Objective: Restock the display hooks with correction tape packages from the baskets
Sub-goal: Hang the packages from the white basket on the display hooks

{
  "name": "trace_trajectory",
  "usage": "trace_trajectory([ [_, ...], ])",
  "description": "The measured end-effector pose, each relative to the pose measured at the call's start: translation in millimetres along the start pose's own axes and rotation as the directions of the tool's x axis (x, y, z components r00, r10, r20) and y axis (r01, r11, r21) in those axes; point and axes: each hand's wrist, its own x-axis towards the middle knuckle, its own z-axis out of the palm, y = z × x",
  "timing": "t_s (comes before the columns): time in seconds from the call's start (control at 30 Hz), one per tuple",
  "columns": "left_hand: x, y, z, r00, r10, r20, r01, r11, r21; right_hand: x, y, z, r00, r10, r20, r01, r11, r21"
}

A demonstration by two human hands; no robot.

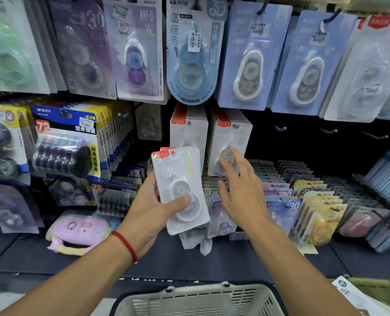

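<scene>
My left hand [154,208] grips a small stack of white correction tape packages [180,179] with red top corners, thumb pressed across the front blister. Two hooks behind them carry rows of the same white packages: one row [188,131] just above the held stack, another [231,135] to its right. My right hand [240,188] is spread with straight fingers, fingertips at the lower front of the right row and holding nothing. A grey plastic basket [203,299] sits at the bottom centre, below my arms.
Bare hooks [280,128] stick out to the right of the white rows. Blue, purple and green tape packs hang above. Trays of coloured packs [312,201] fill the shelf at right. A pink pouch [77,231] lies at left. A green basket [381,290] shows at bottom right.
</scene>
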Motion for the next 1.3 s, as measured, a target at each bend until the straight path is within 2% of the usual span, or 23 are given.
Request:
trace_trajectory([
  [0.13, 0, -1, -1, 1.000, 0.003, 0.012, -0.004, 1.000, 0.009, -2, 0, 0, 1.000, -0.012, -0.012, 0.011, 1.000, -0.027],
  [0.2, 0, -1, -1, 1.000, 0.001, 0.017, -0.001, 1.000, 0.006, -5, -3, -2, 0.999, 0.006, -0.050, -0.004, 1.000, 0.031],
  [0.27, 0, -1, -1, 1.000, -0.008, 0.012, 0.008, 1.000, 0.001, -13, -10, -4, 0.995, 0.060, -0.078, -0.041, 0.973, 0.228],
  [0.3, 0, -1, -1, 1.000, -0.013, 0.012, 0.013, 1.000, 0.000, -19, -15, -6, 0.993, 0.104, -0.048, -0.079, 0.925, 0.371],
  [0.37, -1, 0, 0, 0.999, -0.024, 0.022, 0.024, 1.000, -0.001, -31, -28, -11, 0.985, 0.128, 0.116, -0.172, 0.785, 0.595],
  [0.47, -4, 3, 5, 0.999, -0.036, 0.024, 0.036, 0.999, -0.012, -41, -37, -12, 0.967, 0.076, 0.243, -0.228, 0.683, 0.694],
  [0.63, -3, 4, 6, 0.997, -0.057, 0.047, 0.060, 0.996, -0.059, -39, -34, -14, 0.956, 0.218, 0.195, -0.285, 0.547, 0.787],
  [0.83, 0, -1, -1, 0.999, -0.050, -0.001, 0.050, 0.999, -0.004, -31, -24, -20, 0.896, 0.444, 0.013, -0.230, 0.438, 0.869],
  [0.93, 2, -1, -4, 0.998, -0.051, -0.026, 0.051, 0.999, -0.005, -27, -15, -23, 0.882, 0.471, 0.009, -0.236, 0.424, 0.874],
  [1.1, 3, -1, -4, 0.998, -0.048, -0.044, 0.048, 0.999, -0.002, -22, -10, -26, 0.869, 0.489, 0.070, -0.265, 0.342, 0.902],
  [1.3, 4, -1, -3, 0.999, -0.031, -0.042, 0.031, 0.999, -0.009, -20, -9, -27, 0.868, 0.495, 0.034, -0.254, 0.385, 0.887],
])
